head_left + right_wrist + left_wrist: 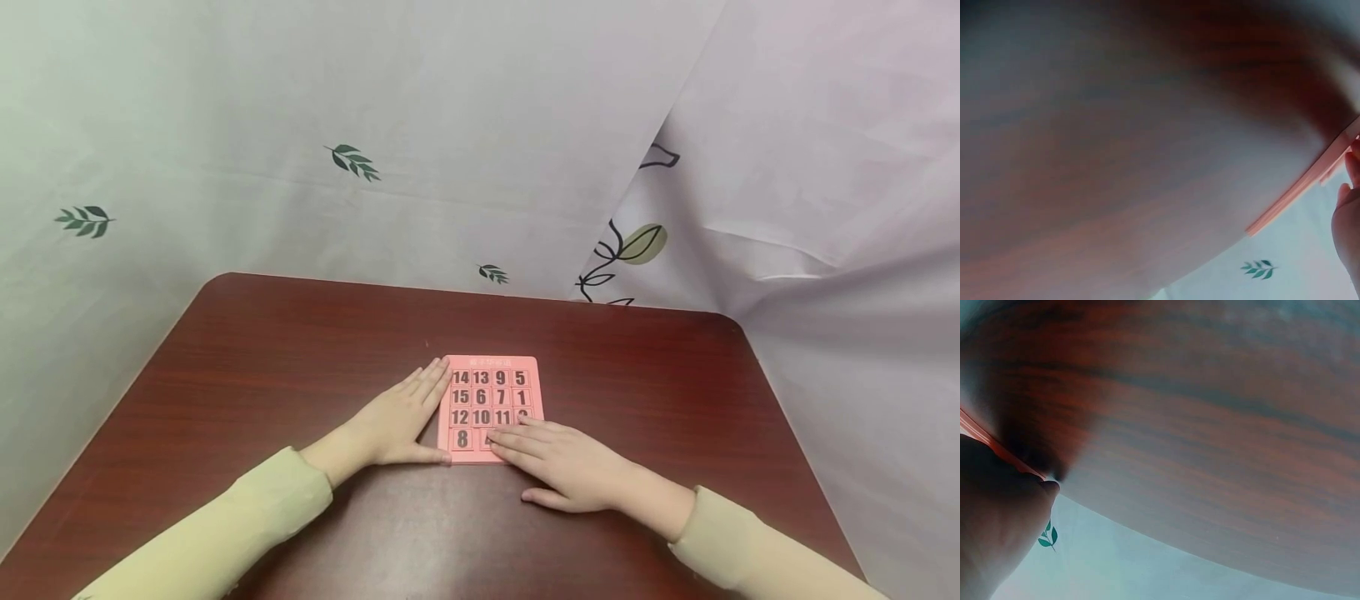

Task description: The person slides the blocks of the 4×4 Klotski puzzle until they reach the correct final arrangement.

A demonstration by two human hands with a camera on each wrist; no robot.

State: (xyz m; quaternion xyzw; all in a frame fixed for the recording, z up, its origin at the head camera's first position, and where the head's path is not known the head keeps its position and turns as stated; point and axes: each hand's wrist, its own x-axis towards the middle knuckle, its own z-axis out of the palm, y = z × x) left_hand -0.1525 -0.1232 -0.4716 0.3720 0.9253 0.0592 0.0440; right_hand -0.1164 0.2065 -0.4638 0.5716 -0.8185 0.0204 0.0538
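A pink number sliding puzzle [459, 457] lies flat on the table, its numbered tiles set in rows. Along its left edge rest the straight fingers of my left hand [397, 417], and the thumb touches the lower left corner. My right hand [566, 462] reaches in from the lower right with fingers extended, fingertips on the lower right tiles. They cover part of the third and bottom rows. In the bottom row, a narrow gap separates the 8 tile [462, 439] from a partly hidden tile. The wrist views catch only the puzzle's pink edge [1291, 199] beside each hand.
The dark reddish-brown wooden table [300, 358] has rounded far corners. Pale fabric with leaf prints [352, 162] hangs behind it and along its right side. Light sleeves [247, 508] cover both forearms.
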